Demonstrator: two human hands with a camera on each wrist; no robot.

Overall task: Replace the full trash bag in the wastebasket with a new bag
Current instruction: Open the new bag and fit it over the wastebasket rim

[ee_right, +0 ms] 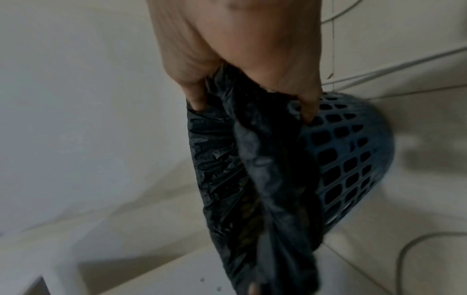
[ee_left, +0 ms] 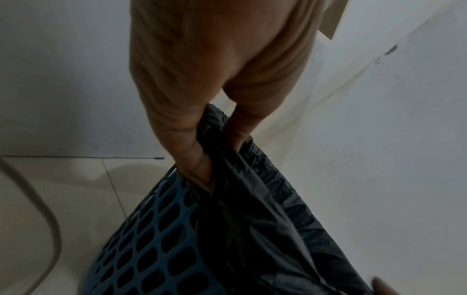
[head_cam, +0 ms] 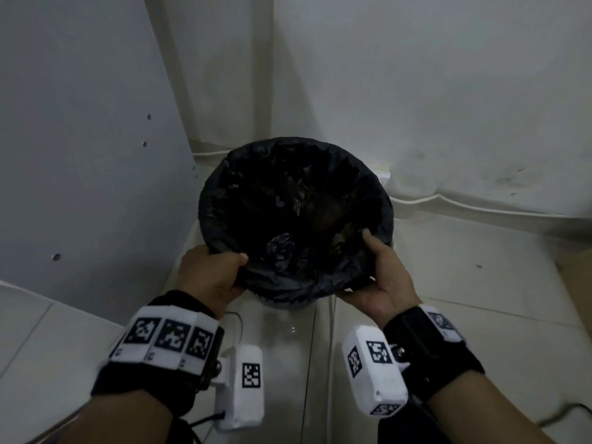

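Note:
A black trash bag (head_cam: 294, 283) lines a blue lattice wastebasket (ee_left: 151, 249) that stands on the floor in a corner. Dark crumpled trash (head_cam: 282, 248) lies inside the bag. My left hand (head_cam: 211, 274) grips the bag's folded rim at the near left, thumb inside the opening. My right hand (head_cam: 378, 277) grips the rim at the near right, thumb over the edge. In the left wrist view the fingers (ee_left: 197, 159) pinch the black plastic (ee_left: 252, 199) against the basket. In the right wrist view my right hand (ee_right: 252, 85) bunches the bag (ee_right: 252, 159) above the blue basket (ee_right: 353, 159).
White walls (head_cam: 416, 91) meet just behind the basket, and a grey panel (head_cam: 80, 139) stands close on the left. White cables (head_cam: 480, 206) run along the wall's base. A cable (ee_left: 45, 219) lies on the pale tiled floor (head_cam: 448, 283) on each side.

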